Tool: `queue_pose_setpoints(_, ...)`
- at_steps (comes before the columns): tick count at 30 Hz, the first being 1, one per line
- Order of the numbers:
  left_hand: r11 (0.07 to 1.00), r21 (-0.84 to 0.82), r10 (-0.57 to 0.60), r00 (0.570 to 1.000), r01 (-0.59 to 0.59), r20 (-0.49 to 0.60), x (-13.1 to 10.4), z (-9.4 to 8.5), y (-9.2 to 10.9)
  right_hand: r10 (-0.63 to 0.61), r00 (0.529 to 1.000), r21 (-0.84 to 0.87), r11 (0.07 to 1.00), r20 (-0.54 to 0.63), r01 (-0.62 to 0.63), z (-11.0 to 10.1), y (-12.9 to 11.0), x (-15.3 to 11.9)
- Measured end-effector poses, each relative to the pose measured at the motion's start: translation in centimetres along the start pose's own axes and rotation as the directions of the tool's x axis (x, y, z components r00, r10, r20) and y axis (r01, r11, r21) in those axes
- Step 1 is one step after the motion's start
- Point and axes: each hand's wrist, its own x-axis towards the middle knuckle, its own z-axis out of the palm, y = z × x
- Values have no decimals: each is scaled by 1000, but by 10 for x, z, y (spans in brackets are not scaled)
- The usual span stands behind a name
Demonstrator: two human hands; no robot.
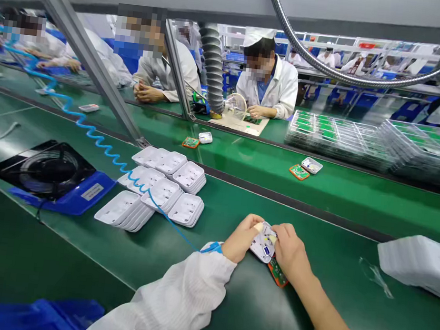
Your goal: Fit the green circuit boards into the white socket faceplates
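Note:
Between my two hands is a white plastic housing [261,250], tilted up off the green bench. My left hand [242,237] grips its left edge, a pale finger cover on the thumb. My right hand [288,249] closes at the housing's upper right, fingertips pressed to its inner face, also with a pale cover; whether a small part is pinched there I cannot make out. A green circuit board with an orange rim [278,273] lies just below the housing, partly under my right hand. A blue wrist strap [212,247] circles my left wrist.
Stacked white housings [161,193] stand to the left, more [423,267] at the right. A coiled blue cord [106,151] runs across from the left, past a black fan [56,170]. Board-and-housing pairs lie on the green belt [244,160]. Co-workers sit opposite, near clear trays [338,139].

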Motion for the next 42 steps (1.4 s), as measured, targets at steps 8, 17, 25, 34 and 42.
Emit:
queue_pose_setpoints(8, 982, 2, 189, 981, -189, -47, -4, 5, -3, -2, 999, 25, 1000, -48, 3, 0, -3, -1)
queue_pose_setpoints(17, 909, 288, 302, 952, -301, 43, -8, 2, -2, 183, 963, 489, 832, 200, -260, -15, 5, 6)
queue_pose_setpoints(25, 828, 535, 240, 968, -168, -68, -4, -3, -7, -48, 995, 11, 999, -86, 49, -5, -7, 2)
queue_pose_setpoints(34, 843, 525, 181, 981, -120, -66, -8, 1, -5, -31, 1000, -206, 978, 4, 31, 9, -18, -2)
queue_pose_setpoints(42, 832, 545, 165, 984, -101, -70, -9, 1, -3, -45, 998, -115, 993, -54, 39, 8, -12, -2)
